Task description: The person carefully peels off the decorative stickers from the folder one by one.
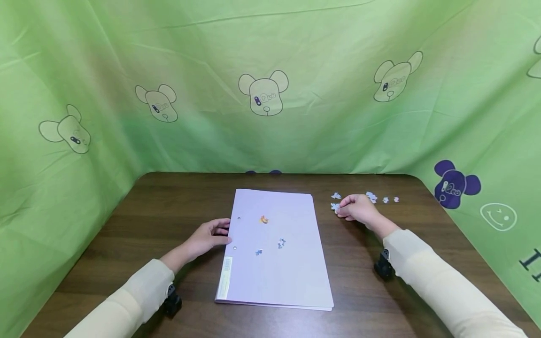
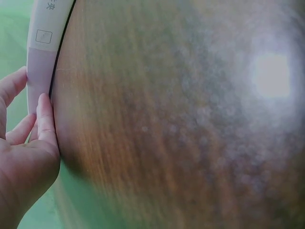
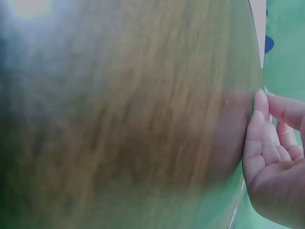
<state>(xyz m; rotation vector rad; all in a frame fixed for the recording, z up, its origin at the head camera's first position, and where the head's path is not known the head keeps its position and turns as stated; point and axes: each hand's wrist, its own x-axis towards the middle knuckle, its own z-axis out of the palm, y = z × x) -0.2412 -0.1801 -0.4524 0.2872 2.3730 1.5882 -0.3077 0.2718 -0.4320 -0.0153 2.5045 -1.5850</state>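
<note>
A pale lilac file folder (image 1: 296,281) lies on the table, with a few small jigsaw pieces on its cover: an orange one (image 1: 264,219), a bluish-white one (image 1: 281,243) and a blue one (image 1: 258,252). My left hand (image 1: 210,235) rests at the folder's left edge, its fingertips touching the spine (image 2: 40,71) and the fingers loosely bent. To the right of the folder, my right hand (image 1: 358,208) pinches a light blue jigsaw piece (image 1: 335,207) between thumb and fingertips, low at the table. The fingers partly cover that piece.
Near the right hand lie more jigsaw pieces: one (image 1: 336,195) just behind it, a clump (image 1: 371,197) beyond the knuckles, and two small ones (image 1: 385,200) farther right. A green printed curtain (image 1: 203,131) surrounds the brown wooden table (image 1: 169,202) at the back and sides.
</note>
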